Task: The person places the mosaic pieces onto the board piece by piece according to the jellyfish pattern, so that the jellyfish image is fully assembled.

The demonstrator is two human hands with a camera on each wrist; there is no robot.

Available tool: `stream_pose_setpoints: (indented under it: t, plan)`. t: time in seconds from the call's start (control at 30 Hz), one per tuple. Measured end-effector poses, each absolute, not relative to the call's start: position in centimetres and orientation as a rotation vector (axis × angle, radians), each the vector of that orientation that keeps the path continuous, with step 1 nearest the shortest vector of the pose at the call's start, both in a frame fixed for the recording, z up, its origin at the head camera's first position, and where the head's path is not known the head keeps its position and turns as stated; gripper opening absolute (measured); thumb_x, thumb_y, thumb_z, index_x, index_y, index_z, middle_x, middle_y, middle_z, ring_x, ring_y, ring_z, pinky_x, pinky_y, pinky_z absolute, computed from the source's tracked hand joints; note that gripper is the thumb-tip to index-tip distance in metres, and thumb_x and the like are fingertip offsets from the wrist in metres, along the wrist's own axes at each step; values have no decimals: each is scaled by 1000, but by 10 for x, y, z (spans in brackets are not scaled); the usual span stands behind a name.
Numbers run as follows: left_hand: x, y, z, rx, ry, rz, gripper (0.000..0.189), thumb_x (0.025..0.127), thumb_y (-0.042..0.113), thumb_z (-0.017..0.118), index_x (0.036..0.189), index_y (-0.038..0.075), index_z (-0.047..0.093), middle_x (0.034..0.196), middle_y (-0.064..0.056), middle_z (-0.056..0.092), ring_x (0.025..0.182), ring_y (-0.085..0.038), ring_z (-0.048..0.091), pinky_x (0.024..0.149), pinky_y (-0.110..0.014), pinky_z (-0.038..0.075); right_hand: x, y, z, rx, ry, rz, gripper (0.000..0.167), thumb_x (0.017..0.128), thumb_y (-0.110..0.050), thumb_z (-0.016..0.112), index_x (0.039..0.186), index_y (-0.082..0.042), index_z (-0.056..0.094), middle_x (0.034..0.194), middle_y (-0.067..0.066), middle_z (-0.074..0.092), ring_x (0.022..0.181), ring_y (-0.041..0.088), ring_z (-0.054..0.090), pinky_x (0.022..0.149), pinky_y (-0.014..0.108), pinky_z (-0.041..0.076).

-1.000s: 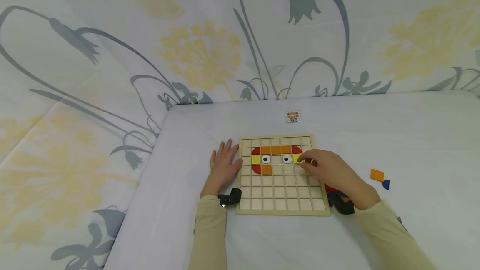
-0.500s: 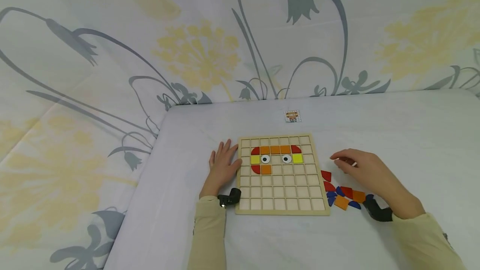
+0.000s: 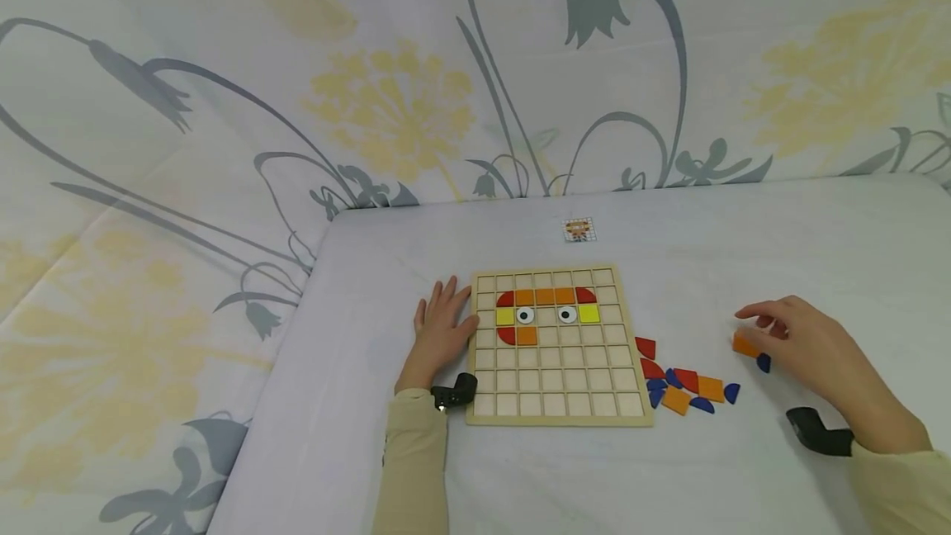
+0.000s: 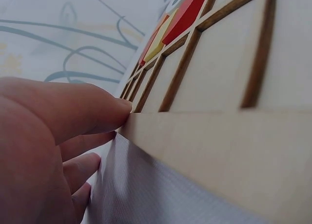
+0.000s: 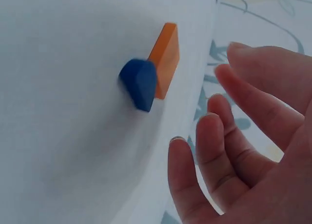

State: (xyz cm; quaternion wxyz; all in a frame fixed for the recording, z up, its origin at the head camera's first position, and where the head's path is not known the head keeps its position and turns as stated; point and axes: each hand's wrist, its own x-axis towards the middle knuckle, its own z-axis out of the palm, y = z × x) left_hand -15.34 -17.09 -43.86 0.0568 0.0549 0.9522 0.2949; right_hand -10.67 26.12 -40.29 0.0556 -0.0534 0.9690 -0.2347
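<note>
A wooden grid board (image 3: 560, 421) lies flat, with red, orange and yellow tiles and two eye tiles set in its upper cells. My left hand (image 3: 440, 337) rests at its left edge, fingers stretched out; the thumb (image 4: 114, 112) touches the frame in the left wrist view. To the right, my right hand (image 3: 806, 345) hovers over an orange square tile (image 3: 743, 344) and a blue half-round tile (image 3: 764, 362). In the right wrist view its fingers are loosely bent and apart from the orange tile (image 5: 168, 63) and the blue one (image 5: 140, 82).
Several loose tiles lie off the board's right edge, among them a red tile (image 3: 645, 347), an orange square (image 3: 675, 400) and a blue half-round (image 3: 731, 393). A small picture card (image 3: 579, 229) lies behind the board. A flowered cloth (image 3: 401, 106) rises at the back.
My right hand has left the yellow tile at the right side of the board and moved right to above the separate orange and blue tiles. My left hand has stayed put.
</note>
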Motion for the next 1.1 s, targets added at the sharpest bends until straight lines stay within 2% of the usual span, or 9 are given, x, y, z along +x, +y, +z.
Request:
stream_pose_setpoints:
  t: [0.27,0.57,0.8,1.0,1.1]
  plan:
    - [-153,-170,-439,173,2896,908,50,90,28,48,136,13,38,147,-6,17,135,-23,4,104,-48,-2,-102,268,-413,-138,2843,-674,47,78,-38,66,108,-2,58,93,15,48,76,24,45,55,27,38]
    - [-153,-170,-440,166,2900,926,50,89,28,48,136,14,39,147,-5,18,135,-21,5,104,-45,-3,-104,266,-421,-116,2821,-715,41,75,-26,70,104,0,56,89,12,50,74,22,45,56,28,39]
    - [-154,-170,-440,172,2902,932,50,89,28,49,136,14,39,147,-6,18,135,-22,5,104,-46,-2,-104,268,-421,-126,2822,-739,45,75,-27,70,107,1,55,89,11,52,76,23,46,59,29,40]
    - [-152,-170,-440,158,2898,949,50,89,28,49,135,13,40,147,-6,18,135,-23,5,104,-47,-2,-104,268,-419,-155,2821,-755,40,76,-24,69,105,0,56,87,10,52,75,23,46,58,29,41]
    - [-153,-170,-440,161,2902,935,50,89,29,49,136,14,39,147,-5,18,135,-22,5,104,-47,-2,-105,267,-419,-132,2809,-753,37,78,-23,68,105,-2,56,89,13,55,76,25,47,61,34,43]
